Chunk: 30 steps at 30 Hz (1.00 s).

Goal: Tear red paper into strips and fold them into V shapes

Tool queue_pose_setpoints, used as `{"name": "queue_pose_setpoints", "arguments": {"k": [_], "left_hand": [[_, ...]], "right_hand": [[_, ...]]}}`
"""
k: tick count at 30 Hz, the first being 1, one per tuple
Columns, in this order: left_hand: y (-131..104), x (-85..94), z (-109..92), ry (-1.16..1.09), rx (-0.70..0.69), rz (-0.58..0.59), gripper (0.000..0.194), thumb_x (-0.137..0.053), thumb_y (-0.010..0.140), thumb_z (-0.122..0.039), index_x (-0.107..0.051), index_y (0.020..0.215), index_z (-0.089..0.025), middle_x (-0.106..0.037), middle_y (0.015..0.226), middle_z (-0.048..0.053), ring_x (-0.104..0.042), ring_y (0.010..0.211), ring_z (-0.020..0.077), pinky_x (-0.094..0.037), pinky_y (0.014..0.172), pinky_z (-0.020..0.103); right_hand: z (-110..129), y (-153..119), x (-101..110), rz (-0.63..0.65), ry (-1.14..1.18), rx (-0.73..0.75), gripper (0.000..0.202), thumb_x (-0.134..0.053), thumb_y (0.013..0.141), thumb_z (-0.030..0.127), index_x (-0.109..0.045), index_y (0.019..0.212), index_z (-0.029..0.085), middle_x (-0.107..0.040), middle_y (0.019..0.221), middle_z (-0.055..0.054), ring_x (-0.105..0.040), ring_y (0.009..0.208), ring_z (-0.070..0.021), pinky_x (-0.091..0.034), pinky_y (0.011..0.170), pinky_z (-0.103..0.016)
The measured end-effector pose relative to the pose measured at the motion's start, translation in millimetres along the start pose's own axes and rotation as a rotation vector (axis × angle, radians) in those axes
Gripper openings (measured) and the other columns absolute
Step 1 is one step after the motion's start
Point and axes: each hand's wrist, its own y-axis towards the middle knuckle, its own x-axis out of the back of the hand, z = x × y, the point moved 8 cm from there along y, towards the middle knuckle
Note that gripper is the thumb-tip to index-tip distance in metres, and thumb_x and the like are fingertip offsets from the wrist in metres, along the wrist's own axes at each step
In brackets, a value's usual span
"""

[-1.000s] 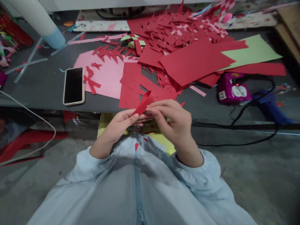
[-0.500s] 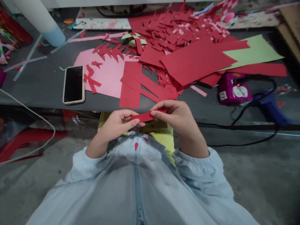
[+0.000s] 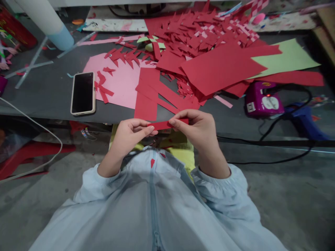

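Dark tabletop (image 3: 47, 101) spreads beyond my left hand (image 3: 132, 134), which pinches one end of a red paper strip (image 3: 161, 125); my right hand (image 3: 199, 130) pinches it further along. Gaping a second ago, it's now flat, its fold seemingly pressed.

Dark desk (image 3: 39, 103): phone (image 3: 83, 93) & pink sheet (image 3: 124, 87) 10 o'c from view ctr, red paper pile (image 3: 183, 42) 1, purple box (image 3: 261, 103) btwn 2 & 3, prob. glue gun (image 3: 306, 122) 3.
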Motion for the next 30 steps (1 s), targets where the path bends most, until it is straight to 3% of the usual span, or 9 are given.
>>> {"name": "queue_pose_setpoints", "arguments": {"k": [14,23,30], "left_hand": [[-3,4.0,-5,0.119,-0.042,-0.035,0.030,-0.077,0.078,-0.043,-0.074,0.083,-0.014,-0.079,0.081,0.009,-0.076,0.079,0.0208,-0.060,0.078,0.029],[-2,4.7,-3,0.092,-0.040,-0.025,0.027,-0.078,0.078,-0.041,-0.074,0.082,-0.015,-0.079,0.079,0.007,-0.076,0.076,0.0174,-0.058,0.073,0.024],[-4,12.7,-6,0.088,-0.015,-0.105,0.030,-0.080,0.074,-0.043,-0.073,0.082,-0.014,-0.079,0.077,0.007,-0.075,0.071,0.0180,-0.059,0.074,0.028]], "right_hand": [[11,-4,1,-0.034,-0.111,0.065,0.017,-0.079,0.067,0.033,-0.070,0.063,0.019,-0.067,0.058,0.000,-0.056,0.052,-0.0116,-0.043,0.051,-0.024],[11,-3,0,-0.020,-0.118,0.056,0.018,-0.079,0.068,0.034,-0.070,0.064,0.018,-0.067,0.059,0.000,-0.055,0.052,-0.0111,-0.043,0.050,-0.024],[2,1,7,0.022,0.006,-0.011,0.015,-0.080,0.066,0.031,-0.074,0.075,0.020,-0.069,0.061,0.000,-0.059,0.050,-0.0114,-0.047,0.046,-0.023]]}}
